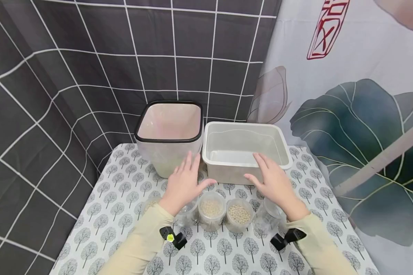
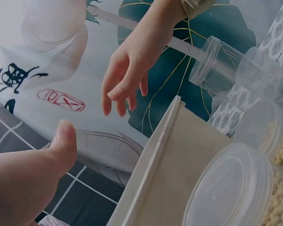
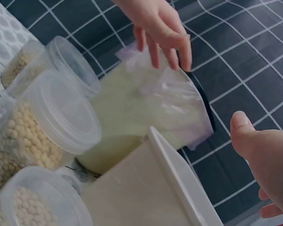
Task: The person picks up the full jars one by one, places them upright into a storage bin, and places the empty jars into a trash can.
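My left hand (image 1: 184,185) hovers with straight fingers beside the bin and holds nothing. Its fingertips overlap the front of the bin (image 1: 163,160), which has a black rim and a pale pink plastic liner. On the other side my right hand (image 1: 274,182), also holding nothing, is spread over the front right of a white rectangular tub (image 1: 227,173). Below and between the hands stand two lidded clear jars of pale round beans, a left one (image 1: 211,209) and a right one (image 1: 239,214). A clear jar (image 1: 269,217) stands under my right wrist.
Another clear jar (image 1: 187,215) is partly hidden by my left wrist, and a jar with pale contents (image 1: 151,203) sits left of it. A tree-print cloth (image 1: 103,225) covers the table. Dark grid curtain (image 1: 103,68) hangs behind; a white floral curtain (image 1: 358,114) hangs at right.
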The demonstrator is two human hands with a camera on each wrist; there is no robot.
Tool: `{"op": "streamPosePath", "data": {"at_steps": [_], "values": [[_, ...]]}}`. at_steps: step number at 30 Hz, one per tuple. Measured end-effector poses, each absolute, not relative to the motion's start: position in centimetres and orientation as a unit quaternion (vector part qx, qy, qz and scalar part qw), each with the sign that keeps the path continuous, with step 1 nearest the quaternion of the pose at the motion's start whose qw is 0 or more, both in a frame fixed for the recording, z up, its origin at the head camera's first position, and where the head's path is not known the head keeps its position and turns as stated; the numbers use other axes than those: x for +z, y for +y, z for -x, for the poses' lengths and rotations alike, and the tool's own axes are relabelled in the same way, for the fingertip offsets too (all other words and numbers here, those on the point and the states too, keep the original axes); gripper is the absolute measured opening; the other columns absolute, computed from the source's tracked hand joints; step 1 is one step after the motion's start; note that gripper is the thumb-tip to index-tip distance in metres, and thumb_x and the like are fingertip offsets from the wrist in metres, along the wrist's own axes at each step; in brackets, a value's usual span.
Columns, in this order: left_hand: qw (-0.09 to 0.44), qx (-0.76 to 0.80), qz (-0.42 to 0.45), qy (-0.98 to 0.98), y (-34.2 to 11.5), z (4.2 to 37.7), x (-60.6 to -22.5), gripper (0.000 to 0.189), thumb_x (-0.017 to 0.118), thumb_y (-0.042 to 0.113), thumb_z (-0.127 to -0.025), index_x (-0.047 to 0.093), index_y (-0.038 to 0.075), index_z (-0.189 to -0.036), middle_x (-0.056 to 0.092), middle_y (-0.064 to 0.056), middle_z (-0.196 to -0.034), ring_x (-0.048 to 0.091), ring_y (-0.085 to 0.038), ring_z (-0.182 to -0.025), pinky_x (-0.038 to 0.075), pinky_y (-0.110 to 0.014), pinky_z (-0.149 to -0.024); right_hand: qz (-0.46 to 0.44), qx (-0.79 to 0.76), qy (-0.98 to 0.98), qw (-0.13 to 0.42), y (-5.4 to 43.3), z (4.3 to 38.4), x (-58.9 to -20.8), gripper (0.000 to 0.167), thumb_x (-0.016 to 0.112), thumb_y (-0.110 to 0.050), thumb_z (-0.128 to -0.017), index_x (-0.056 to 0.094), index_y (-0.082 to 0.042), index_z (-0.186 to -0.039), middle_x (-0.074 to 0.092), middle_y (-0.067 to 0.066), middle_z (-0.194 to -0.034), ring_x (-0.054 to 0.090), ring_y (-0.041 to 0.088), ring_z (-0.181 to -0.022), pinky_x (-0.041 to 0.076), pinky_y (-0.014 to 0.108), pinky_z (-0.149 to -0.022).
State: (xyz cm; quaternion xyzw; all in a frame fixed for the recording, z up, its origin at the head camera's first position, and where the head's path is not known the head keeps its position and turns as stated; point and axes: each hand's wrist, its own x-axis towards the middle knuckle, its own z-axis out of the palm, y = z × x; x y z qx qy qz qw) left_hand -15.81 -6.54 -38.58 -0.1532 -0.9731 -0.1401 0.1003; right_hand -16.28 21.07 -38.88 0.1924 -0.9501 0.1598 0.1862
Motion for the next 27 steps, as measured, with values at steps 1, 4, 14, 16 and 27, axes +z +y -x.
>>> {"op": "streamPosePath", "data": {"at_steps": [1,4,14,16,27], "values": [[0.107,-0.148,0.153,-0.971,-6.6,15.8,-38.6,0.101,0.029,0.081,-0.077,0.027,0.007,-0.146,0.025,-0.021,-0.148,0.038,-0.040,-0.126,0.041,-0.052,-0.096,-0.192,0.169,-0.949,0.186,21.3,16.3,-38.9,0.076,0.060,-0.047,-0.086,0.034,-0.002,-0.142,0.041,0.025,-0.136,0.041,0.043,-0.121,0.035,0.056,-0.099],[0.142,-0.177,0.155,-0.961,-7.0,15.9,-38.7,0.091,0.042,0.074,-0.080,0.035,0.007,-0.142,0.036,-0.021,-0.143,0.049,-0.039,-0.117,0.056,-0.041,-0.069,-0.179,0.193,-0.948,0.182,22.2,16.4,-38.6,0.075,0.061,-0.044,-0.087,0.030,-0.004,-0.144,0.041,0.025,-0.136,0.041,0.043,-0.121,0.035,0.058,-0.098],[0.202,-0.250,0.139,-0.937,-8.5,16.1,-39.2,0.069,0.060,0.058,-0.082,0.053,0.006,-0.127,0.057,-0.011,-0.124,0.058,-0.029,-0.105,0.055,-0.043,-0.067,-0.128,0.236,-0.947,0.175,24.2,16.7,-37.1,0.065,0.057,-0.033,-0.092,0.031,0.001,-0.142,0.043,0.030,-0.133,0.042,0.047,-0.118,0.035,0.062,-0.093],[0.189,-0.257,0.125,-0.939,-8.9,16.2,-39.1,0.070,0.057,0.059,-0.083,0.052,0.007,-0.128,0.055,-0.011,-0.127,0.058,-0.029,-0.107,0.055,-0.045,-0.069,-0.113,0.228,-0.952,0.171,24.5,16.6,-36.8,0.063,0.056,-0.034,-0.093,0.033,0.000,-0.141,0.044,0.030,-0.132,0.042,0.048,-0.117,0.035,0.063,-0.091],[0.139,-0.312,0.058,-0.938,-12.4,15.3,-39.6,0.073,0.052,0.061,-0.085,0.046,0.006,-0.133,0.048,-0.013,-0.135,0.050,-0.035,-0.116,0.045,-0.052,-0.090,-0.062,0.281,-0.948,0.137,28.0,17.8,-37.4,0.060,0.049,-0.037,-0.095,0.037,0.005,-0.137,0.041,0.032,-0.132,0.041,0.049,-0.116,0.037,0.065,-0.087]]}}
